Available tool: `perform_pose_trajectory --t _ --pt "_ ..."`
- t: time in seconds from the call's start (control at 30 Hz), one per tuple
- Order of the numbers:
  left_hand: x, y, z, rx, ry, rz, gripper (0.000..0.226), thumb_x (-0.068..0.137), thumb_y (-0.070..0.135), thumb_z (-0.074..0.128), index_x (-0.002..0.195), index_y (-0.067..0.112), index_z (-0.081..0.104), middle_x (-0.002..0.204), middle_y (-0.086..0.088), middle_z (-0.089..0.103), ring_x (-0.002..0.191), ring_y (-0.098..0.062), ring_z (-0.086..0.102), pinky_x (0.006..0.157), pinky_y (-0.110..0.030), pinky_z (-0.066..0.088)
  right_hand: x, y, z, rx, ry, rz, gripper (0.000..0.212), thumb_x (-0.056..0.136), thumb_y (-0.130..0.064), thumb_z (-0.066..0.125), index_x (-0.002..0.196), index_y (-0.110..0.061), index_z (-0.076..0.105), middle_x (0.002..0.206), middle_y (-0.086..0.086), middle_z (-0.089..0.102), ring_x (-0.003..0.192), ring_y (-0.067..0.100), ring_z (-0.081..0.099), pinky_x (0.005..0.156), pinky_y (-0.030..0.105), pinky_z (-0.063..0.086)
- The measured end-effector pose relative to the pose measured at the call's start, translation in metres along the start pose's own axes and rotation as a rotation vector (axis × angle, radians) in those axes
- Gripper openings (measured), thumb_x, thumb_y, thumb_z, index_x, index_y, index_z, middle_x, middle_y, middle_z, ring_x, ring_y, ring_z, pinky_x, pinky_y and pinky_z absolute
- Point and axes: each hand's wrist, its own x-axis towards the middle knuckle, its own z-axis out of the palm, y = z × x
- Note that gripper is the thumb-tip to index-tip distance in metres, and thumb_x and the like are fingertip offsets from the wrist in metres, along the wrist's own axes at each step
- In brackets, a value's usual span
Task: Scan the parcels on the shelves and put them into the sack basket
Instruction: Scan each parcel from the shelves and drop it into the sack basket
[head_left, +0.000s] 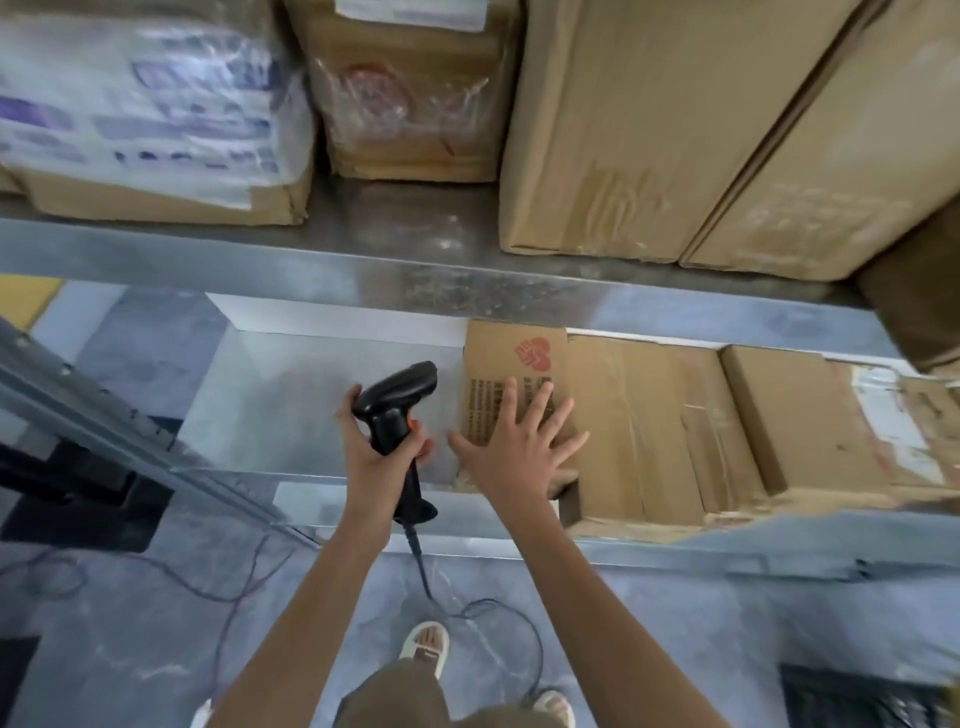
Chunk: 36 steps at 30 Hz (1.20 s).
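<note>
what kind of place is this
Most likely a parcel depot or warehouse stockroom: metal shelving stacked with taped cardboard parcels, and the left hand gripping a corded barcode scanner beside a box.

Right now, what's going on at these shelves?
A person stands at metal shelving stacked with cardboard parcels. The left hand grips a black corded barcode scanner. The right hand lies flat, fingers spread, on a cardboard box with a red heart logo on the lower shelf. That box is not yet lifted; no sack basket is in view.
</note>
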Motion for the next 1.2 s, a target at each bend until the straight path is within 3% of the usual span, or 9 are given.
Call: perform_pose_trajectory --t 0.23,0.4,0.53,0.63,0.7,0.87,0.97,1.07,1.2 --pt "0.0 -0.011 -0.011 0.001 -0.036 -0.06 0.076 0.092 -0.01 0.066 0.142 0.036 0.032 0.093 -0.008 0.068 0.072 -0.021 0.069 0.078 -0.034 0.061 -0.002 0.0 -0.003 0.075 0.083 0.053 0.1 0.077 -0.078 0.051 0.157 -0.031 0.015 0.168 0.009 0.004 0.152 0.041 -0.004 0.113 0.068 0.007" --pt "-0.001 -0.012 -0.019 0.082 0.071 -0.105 0.08 0.09 0.004 0.074 0.147 0.038 0.03 0.127 -0.016 0.063 0.11 -0.034 0.067 0.102 -0.054 0.052 -0.011 -0.003 -0.007 0.324 0.076 0.063 0.094 0.076 -0.073 0.057 0.155 -0.035 0.021 0.168 -0.001 0.009 0.152 0.034 0.004 0.116 0.066 0.007" --pt "0.005 0.001 -0.029 0.022 0.136 -0.114 0.08 0.09 0.005 0.075 0.147 0.04 0.03 0.12 -0.006 0.066 0.095 -0.024 0.075 0.093 -0.051 0.057 -0.023 -0.012 -0.008 0.619 0.012 0.051 0.095 0.069 -0.071 0.053 0.154 -0.037 0.025 0.166 -0.006 0.017 0.152 0.027 0.011 0.12 0.062 0.009" --pt "0.012 0.017 -0.038 -0.131 0.161 -0.092 0.077 0.091 0.0 0.071 0.146 0.036 0.031 0.118 -0.001 0.068 0.089 -0.025 0.077 0.084 -0.041 0.062 -0.027 -0.008 -0.006 1.135 -0.062 0.107 0.078 0.081 -0.048 0.064 0.151 -0.033 0.033 0.153 -0.001 0.041 0.135 0.02 0.045 0.107 0.045 0.046" --pt "0.015 0.024 -0.038 -0.109 0.169 -0.087 0.076 0.091 0.002 0.072 0.145 0.036 0.031 0.12 -0.002 0.067 0.09 -0.023 0.077 0.084 -0.043 0.062 -0.033 -0.006 -0.003 1.288 -0.176 0.125 0.06 0.096 -0.032 0.059 0.151 -0.029 0.035 0.145 -0.001 0.051 0.121 0.015 0.055 0.096 0.033 0.055" --pt "0.007 0.03 -0.037 -0.002 0.102 -0.03 0.076 0.09 0.002 0.074 0.146 0.033 0.032 0.122 -0.008 0.065 0.094 -0.014 0.073 0.079 -0.032 0.061 -0.034 -0.015 -0.004 1.073 -0.117 0.126 0.052 0.102 -0.027 0.044 0.152 -0.022 0.035 0.144 0.002 0.052 0.127 0.024 0.052 0.108 0.047 0.045" --pt "0.002 0.026 -0.033 -0.082 0.008 -0.071 0.074 0.091 -0.005 0.069 0.145 0.031 0.032 0.112 -0.007 0.068 0.082 -0.023 0.076 0.068 -0.034 0.064 -0.032 -0.034 -0.012 0.552 0.087 0.019 0.07 0.1 -0.035 0.045 0.159 -0.018 0.012 0.164 0.008 0.021 0.146 0.032 0.028 0.117 0.051 0.03" --pt "-0.003 0.02 -0.029 -0.07 -0.032 -0.099 0.073 0.092 -0.004 0.068 0.144 0.033 0.032 0.109 -0.011 0.07 0.081 -0.029 0.075 0.077 -0.042 0.063 -0.029 -0.054 -0.016 0.251 0.015 -0.032 0.089 0.094 -0.066 0.041 0.16 -0.025 -0.003 0.167 0.012 -0.009 0.151 0.046 -0.003 0.117 0.063 0.01" --pt "-0.003 0.018 -0.035 -0.102 0.038 -0.091 0.075 0.091 -0.005 0.069 0.144 0.033 0.031 0.1 -0.01 0.07 0.077 -0.028 0.073 0.077 -0.035 0.061 -0.022 -0.053 -0.014 0.159 0.037 0.022 0.091 0.088 -0.076 0.04 0.159 -0.034 0.002 0.167 0.01 -0.007 0.147 0.047 0.01 0.111 0.06 0.022"
